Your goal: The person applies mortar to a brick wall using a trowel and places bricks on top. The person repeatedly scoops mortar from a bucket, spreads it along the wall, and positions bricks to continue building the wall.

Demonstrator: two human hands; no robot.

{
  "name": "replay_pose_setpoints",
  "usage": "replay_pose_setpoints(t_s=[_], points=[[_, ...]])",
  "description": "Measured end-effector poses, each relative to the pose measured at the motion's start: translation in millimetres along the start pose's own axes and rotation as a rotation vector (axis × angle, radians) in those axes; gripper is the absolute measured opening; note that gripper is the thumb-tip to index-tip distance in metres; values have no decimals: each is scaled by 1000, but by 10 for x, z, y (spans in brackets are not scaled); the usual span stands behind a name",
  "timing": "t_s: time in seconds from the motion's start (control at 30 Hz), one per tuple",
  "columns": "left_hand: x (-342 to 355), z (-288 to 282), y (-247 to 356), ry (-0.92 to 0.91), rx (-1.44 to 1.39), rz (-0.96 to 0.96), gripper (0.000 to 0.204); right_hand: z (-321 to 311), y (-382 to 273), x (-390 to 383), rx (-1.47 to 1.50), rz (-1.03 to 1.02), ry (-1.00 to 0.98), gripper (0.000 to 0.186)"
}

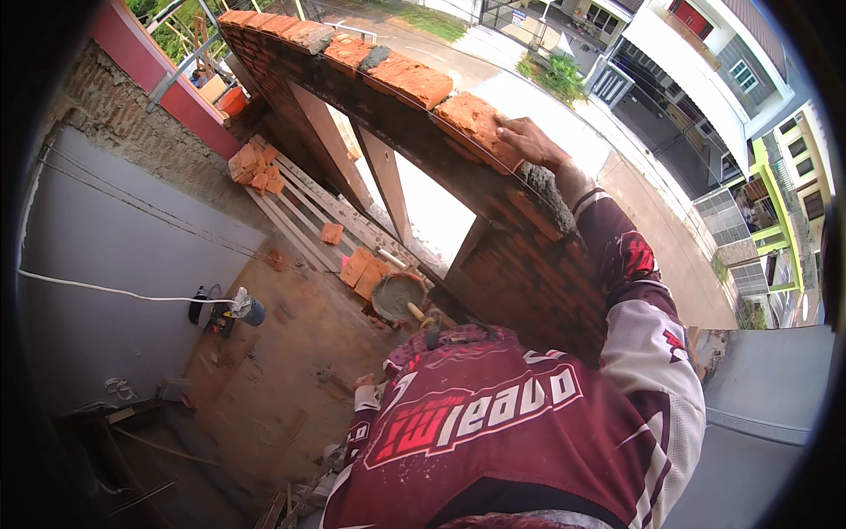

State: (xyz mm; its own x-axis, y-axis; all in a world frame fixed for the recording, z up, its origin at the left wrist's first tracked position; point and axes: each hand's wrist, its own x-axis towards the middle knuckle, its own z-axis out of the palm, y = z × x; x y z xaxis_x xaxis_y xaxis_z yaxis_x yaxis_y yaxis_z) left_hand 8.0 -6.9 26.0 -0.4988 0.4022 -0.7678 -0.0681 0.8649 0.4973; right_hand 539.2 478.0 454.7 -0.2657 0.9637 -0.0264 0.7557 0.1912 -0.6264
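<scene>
My right hand [533,143] rests on an orange brick [476,123] in the top course of the wall, its fingers bent over the brick's near right end. Grey wet mortar [548,192] lies along the wall top just right of that brick. A thin line runs along the wall's inner top edge. Low at my left side, my left hand [363,381] shows only in part, and its fingers are too small to make out. A round basin of grey mortar [397,297] stands below the wall, with a short light handle [415,310] at its rim.
Loose bricks [363,271] lie beside the basin on planks [304,231], with a brick pile [256,166] farther left. Openings with wooden frames [383,181] pierce the wall. A blue bucket [251,310] stands by the grey wall. Beyond the brickwork lies a street [648,207].
</scene>
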Motion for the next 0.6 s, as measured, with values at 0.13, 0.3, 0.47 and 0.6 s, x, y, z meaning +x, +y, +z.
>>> replay_pose_setpoints(t_s=[0.13,0.3,0.47,0.6], points=[[154,7,197,-34,52,23,34,40,119,14,-101,5,44,64],[256,-94,476,-168,-73,74,30,71,138,-29,-153,-18,46,61],[68,-124,657,-46,4,46,28,37,138,-37,-199,27,-12,61],[-126,-116,677,-2,114,22,27,25,150,-31,-226,10,-27,64]])
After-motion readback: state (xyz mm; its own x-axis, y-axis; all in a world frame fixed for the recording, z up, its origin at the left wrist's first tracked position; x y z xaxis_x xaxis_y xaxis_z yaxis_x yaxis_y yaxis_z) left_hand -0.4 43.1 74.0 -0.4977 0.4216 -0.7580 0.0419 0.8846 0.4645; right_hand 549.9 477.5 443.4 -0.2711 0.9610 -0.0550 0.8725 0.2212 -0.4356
